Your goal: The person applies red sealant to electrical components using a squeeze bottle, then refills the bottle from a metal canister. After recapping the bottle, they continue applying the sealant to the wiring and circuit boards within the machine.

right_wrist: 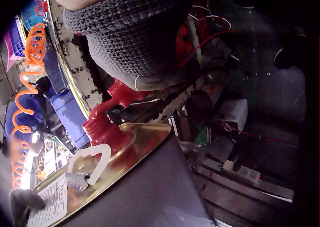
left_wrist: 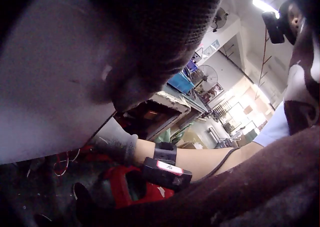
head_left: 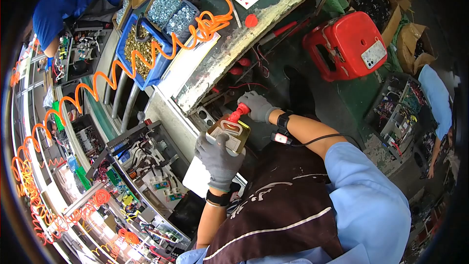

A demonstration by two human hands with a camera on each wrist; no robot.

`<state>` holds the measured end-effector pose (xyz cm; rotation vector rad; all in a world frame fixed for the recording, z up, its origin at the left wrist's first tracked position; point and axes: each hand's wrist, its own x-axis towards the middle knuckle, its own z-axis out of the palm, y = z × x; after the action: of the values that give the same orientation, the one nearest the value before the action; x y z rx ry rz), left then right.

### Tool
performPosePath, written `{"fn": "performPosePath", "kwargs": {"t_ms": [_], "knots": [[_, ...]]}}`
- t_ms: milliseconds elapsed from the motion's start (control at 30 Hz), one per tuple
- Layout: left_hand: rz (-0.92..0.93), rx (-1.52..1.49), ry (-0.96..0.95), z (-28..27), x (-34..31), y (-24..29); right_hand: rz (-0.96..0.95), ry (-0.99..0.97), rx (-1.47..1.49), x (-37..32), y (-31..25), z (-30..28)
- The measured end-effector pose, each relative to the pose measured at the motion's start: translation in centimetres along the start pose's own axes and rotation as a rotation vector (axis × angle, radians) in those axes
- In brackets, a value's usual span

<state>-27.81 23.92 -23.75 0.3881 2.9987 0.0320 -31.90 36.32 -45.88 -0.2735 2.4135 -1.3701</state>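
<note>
A rectangular metal can (head_left: 238,142) with a gold top, white handle (right_wrist: 91,162) and printed label (right_wrist: 50,204) stands in front of the person, its top turned toward the head camera. My gloved left hand (head_left: 218,162) grips its near side, a grey fingertip over the label's edge. A bent red plastic spout (right_wrist: 103,129) rises from the can's top beside the handle. My gloved right hand (head_left: 255,106) holds the spout's outer end, fingers curled there; the glove hides part of it. In the left wrist view, the can's pale side (left_wrist: 50,87) fills the left.
A paint-worn workbench (head_left: 215,76) stands ahead, with a blue bin (head_left: 132,61) of brass parts and an orange coiled hose (head_left: 115,76). Open equipment cases (head_left: 146,166) line the left. A red stool (head_left: 349,46) and another person (head_left: 435,102) are to the right.
</note>
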Motion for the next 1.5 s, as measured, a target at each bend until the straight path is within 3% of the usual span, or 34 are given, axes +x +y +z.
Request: {"fn": "performPosePath", "kwargs": {"t_ms": [1500], "knots": [[-0.011, -0.012, 0.032, -0.3, -0.6, -0.6, -0.050, -0.003, 0.179, -0.2, -0.5, -0.5]]}}
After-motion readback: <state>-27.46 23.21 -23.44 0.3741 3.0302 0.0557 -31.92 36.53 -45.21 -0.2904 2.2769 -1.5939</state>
